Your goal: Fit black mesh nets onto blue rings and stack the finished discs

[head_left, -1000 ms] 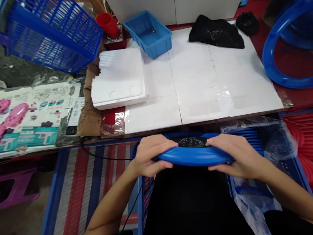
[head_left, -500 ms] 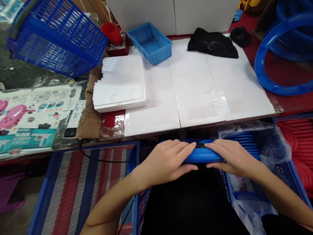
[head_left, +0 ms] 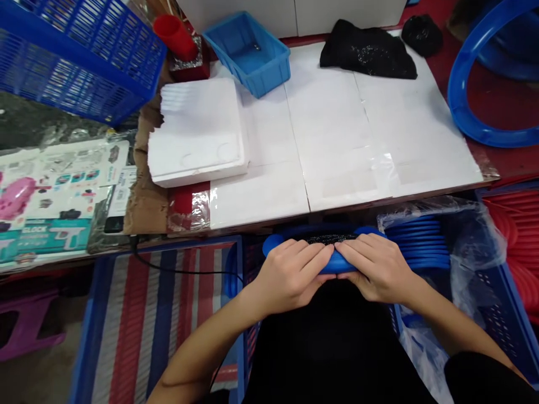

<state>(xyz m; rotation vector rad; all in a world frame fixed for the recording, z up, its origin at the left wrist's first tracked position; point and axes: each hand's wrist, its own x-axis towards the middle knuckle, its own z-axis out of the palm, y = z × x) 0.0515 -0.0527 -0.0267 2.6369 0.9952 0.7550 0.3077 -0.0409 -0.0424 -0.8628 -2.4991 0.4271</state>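
Observation:
Close to my lap, both hands grip the near edge of a blue plastic ring [head_left: 337,262], fingers on top and thumbs below. My left hand [head_left: 292,275] and my right hand [head_left: 377,266] meet with their fingertips nearly touching. Black mesh fabric [head_left: 324,239] with shiny specks shows just behind the fingers, inside the ring. Much of the ring is hidden by my hands and the table edge.
The white-covered table [head_left: 337,157] bears a foam block [head_left: 196,129], a light blue bin [head_left: 252,56] and black mesh cloth [head_left: 368,50]. A large blue ring [head_left: 458,95] stands at right. A crate [head_left: 501,297] beside me holds stacked blue rings [head_left: 416,241].
My hands have slid together along the ring's near edge, closing the gap between them. More black mesh shows behind the fingers. The view has shifted slightly.

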